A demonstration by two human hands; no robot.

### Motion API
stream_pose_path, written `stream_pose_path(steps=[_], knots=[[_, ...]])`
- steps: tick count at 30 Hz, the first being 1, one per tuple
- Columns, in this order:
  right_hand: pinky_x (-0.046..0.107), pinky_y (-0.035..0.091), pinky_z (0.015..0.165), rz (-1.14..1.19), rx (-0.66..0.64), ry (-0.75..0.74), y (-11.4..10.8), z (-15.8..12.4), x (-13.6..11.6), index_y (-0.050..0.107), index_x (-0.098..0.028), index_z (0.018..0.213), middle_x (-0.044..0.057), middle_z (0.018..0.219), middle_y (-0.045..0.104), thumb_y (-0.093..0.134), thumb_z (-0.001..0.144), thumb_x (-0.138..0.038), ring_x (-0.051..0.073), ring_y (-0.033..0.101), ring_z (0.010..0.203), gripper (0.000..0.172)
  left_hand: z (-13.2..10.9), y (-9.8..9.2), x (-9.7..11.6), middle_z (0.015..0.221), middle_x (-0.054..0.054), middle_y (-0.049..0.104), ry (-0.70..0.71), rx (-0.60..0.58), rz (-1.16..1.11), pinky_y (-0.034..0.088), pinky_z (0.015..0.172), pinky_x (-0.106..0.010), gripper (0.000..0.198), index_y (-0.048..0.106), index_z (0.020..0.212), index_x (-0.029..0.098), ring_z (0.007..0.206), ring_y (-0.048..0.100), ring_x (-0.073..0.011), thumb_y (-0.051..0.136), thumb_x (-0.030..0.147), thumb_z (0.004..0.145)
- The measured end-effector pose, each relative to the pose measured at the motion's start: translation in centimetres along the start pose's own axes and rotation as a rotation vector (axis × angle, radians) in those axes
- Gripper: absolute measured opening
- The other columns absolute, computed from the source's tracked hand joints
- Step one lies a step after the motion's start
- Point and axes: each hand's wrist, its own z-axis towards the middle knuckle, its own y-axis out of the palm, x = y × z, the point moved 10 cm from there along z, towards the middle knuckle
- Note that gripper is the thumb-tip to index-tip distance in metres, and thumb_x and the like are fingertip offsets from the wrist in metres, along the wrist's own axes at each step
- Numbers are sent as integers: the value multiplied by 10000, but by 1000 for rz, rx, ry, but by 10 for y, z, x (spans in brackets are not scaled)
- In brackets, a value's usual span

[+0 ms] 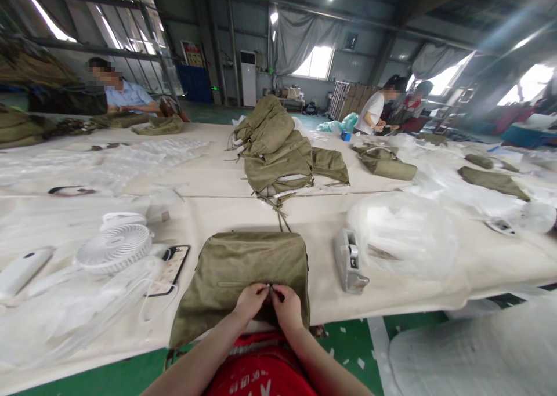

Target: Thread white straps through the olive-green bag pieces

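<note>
An olive-green canvas bag (243,268) lies flat at the near edge of the long white table (313,222), right in front of me. My left hand (250,301) and my right hand (286,306) meet at the bag's near edge. Both are closed in a pinch on a small metal piece of the bag, perhaps a zipper pull, between their fingertips. A thin zipper line runs across the bag just above my hands.
A pile of the same green bags (278,149) lies behind. A tape dispenser (348,261) and clear plastic bags (402,236) sit to the right; a white fan (114,248) and phone (170,268) to the left. Other people work at the far left (119,91) and far right (378,112).
</note>
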Motion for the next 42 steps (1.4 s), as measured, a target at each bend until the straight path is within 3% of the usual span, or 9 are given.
stream_pose_path(steps=[5,8,12,15,18,22,29,35,42], knots=[[328,477,903,-12,-77,-28,8,-7,-5,709,-189,1003,84,993,704,537,735,-108,223,637,949,329,0,-4,3,894,-25,728,46,68,6,466,735,-202,302,692,874,189,835,656,-151,417,313,866],[318,485,893,113,-132,12,13,-5,-2,706,-194,1010,61,1002,708,495,719,-83,214,640,959,376,2,-5,3,889,-37,727,53,92,14,465,745,-208,306,692,867,178,840,654,-155,428,334,867],[255,518,611,286,-207,212,19,-2,21,706,-180,902,44,856,718,481,745,-142,173,659,680,277,3,4,-3,794,-26,715,-2,56,-38,473,659,-222,305,675,867,175,755,653,-161,448,379,854],[223,409,400,260,-157,396,15,-3,45,669,-156,884,40,694,677,484,793,-241,138,573,448,222,1,8,-5,787,-30,709,-50,27,-115,468,605,-217,275,651,875,168,717,654,-156,448,354,855],[214,326,332,239,-227,467,21,-4,50,639,-154,820,26,605,637,462,828,-306,127,520,363,234,0,2,-2,807,-44,712,-44,45,-63,460,619,-207,239,637,881,167,721,658,-144,441,303,869],[198,299,320,242,-303,488,27,-3,45,589,-171,729,10,572,624,461,840,-316,113,507,345,223,0,-19,3,770,-41,711,-8,102,179,432,659,-198,214,642,818,184,728,653,-136,451,263,873],[171,312,342,249,-375,423,39,2,24,613,-163,703,2,585,638,471,812,-237,91,519,374,193,-2,-17,-4,772,-24,706,-41,18,-17,453,600,-185,259,644,844,180,683,647,-129,427,316,882],[171,306,359,195,-288,437,40,10,22,603,-165,594,8,529,627,481,744,-143,97,525,385,194,-3,-19,-3,740,-12,703,-27,68,80,433,615,-202,269,677,834,191,677,638,-137,446,326,869],[195,281,344,315,-226,553,42,12,32,566,-172,574,33,584,639,528,780,-253,94,483,392,224,-10,-29,3,892,-18,732,-7,205,167,425,717,-202,221,704,900,223,826,654,-143,493,276,860]])
